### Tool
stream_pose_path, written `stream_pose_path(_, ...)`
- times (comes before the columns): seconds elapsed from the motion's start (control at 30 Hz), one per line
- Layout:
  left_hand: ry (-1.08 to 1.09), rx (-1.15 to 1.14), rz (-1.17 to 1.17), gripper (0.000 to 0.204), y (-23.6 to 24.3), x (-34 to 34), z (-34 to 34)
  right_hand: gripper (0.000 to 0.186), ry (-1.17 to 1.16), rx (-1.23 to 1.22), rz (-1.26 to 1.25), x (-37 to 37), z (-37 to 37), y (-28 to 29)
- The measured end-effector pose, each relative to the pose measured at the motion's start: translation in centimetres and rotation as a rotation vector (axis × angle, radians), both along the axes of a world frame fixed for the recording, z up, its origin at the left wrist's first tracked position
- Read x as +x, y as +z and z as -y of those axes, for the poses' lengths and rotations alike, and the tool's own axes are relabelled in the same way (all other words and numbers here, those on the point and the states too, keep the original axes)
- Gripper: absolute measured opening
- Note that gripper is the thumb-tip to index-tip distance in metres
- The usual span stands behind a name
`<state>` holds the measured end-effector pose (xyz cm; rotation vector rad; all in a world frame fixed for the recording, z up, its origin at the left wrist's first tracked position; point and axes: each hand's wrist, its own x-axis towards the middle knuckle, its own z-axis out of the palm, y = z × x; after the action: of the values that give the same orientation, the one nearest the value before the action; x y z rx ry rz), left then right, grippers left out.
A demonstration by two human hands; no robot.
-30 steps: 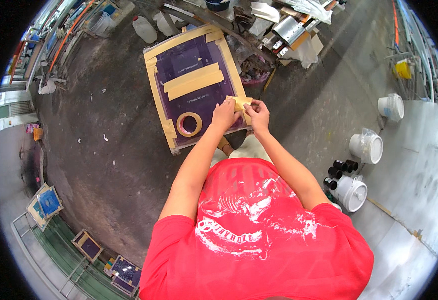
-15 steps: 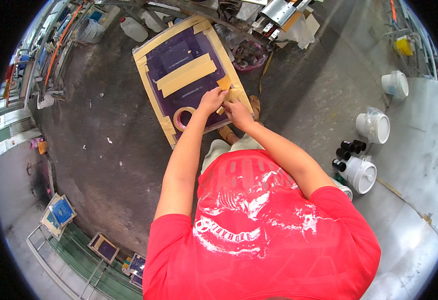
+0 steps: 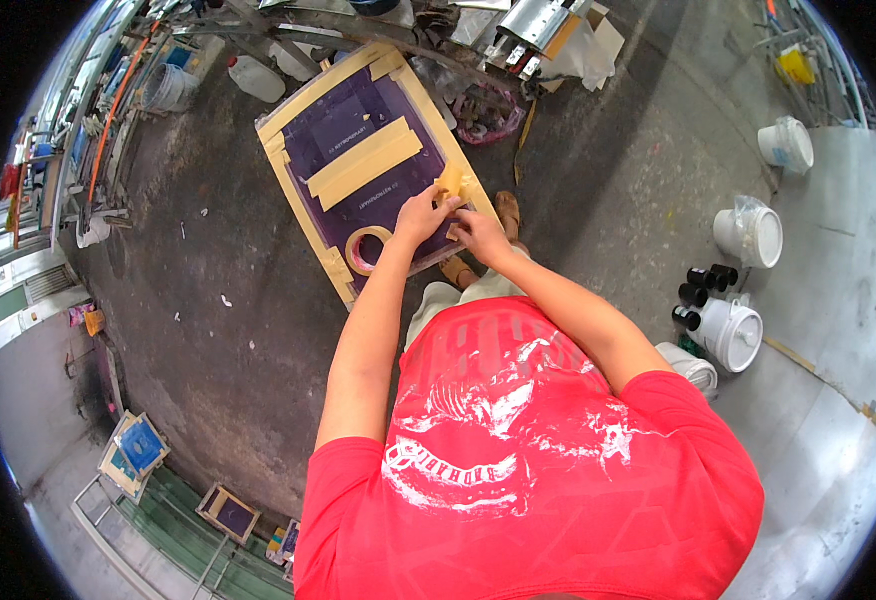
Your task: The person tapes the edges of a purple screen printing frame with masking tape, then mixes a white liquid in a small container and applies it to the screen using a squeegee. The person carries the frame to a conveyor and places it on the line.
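A purple screen frame (image 3: 322,121) with tan tape along its edges lies in front of me. Wide tape strips (image 3: 363,160) cross its middle, and a tape roll (image 3: 366,252) rests at its lower left. My left hand (image 3: 428,214) is pinched on a yellow tape piece (image 3: 451,182) at the frame’s right side. Just below it, my right hand (image 3: 481,236) has its fingers curled at the frame’s edge; what they grip is too small to make out. My sandalled feet (image 3: 507,212) show beside and under the frame.
Metal racks (image 3: 118,120) line the left. A jug (image 3: 256,77), metal parts (image 3: 548,25) and a pink bag (image 3: 488,115) crowd the top. White buckets (image 3: 748,237) and black cans (image 3: 693,294) stand at right. More frames (image 3: 228,513) lean at lower left.
Both hands have moved left in the view, as has the frame. My right hand has drawn below my left, leaving more of the yellow tape piece showing above the left fingers.
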<state>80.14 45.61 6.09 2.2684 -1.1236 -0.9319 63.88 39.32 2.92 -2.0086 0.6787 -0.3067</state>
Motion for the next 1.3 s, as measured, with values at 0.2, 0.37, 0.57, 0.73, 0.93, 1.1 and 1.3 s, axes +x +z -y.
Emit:
stream_pose_path(0.2, 0.082, -0.581, 0.2, 0.047, -0.4, -2.3, -3.1, 0.04, -0.152, 0.738, 0.062, -3.8, 0.6, 2.5)
stream_pose_path(0.37, 0.358, -0.257, -0.745, 0.034, 0.8, -6.6, -7.3, 0.045, -0.11, 0.854, 0.102, -5.8, 0.8, 5.5)
stream_pose_path(0.57, 0.379, -0.137, -1.121, 0.032, 2.3, -8.1, -8.6, 0.045, 0.142, 0.749, 0.12, -5.3, 0.7, 6.3)
stream_pose_path(0.73, 0.566, -0.32, -1.105, 0.021, 4.1, -7.6, -9.0, 0.039, 0.15, 0.837, -0.015, -4.2, 1.3, 8.1)
stream_pose_path(0.93, 0.705, -0.519, -1.161, 0.021, 6.4, -7.4, -9.0, 0.018, 0.303, 0.498, 0.077, -3.0, 0.3, 10.7)
stream_pose_path(1.1, 0.726, -0.446, -1.255, 0.023, 7.0, -6.7, -9.5, 0.016, 0.295, -0.069, 0.153, -2.5, -0.3, 12.0)
stream_pose_path(1.3, 0.584, -0.455, -0.852, 0.03, 6.6, -7.4, -10.0, 0.017, 0.094, 0.38, 0.043, -2.5, -0.8, 11.2)
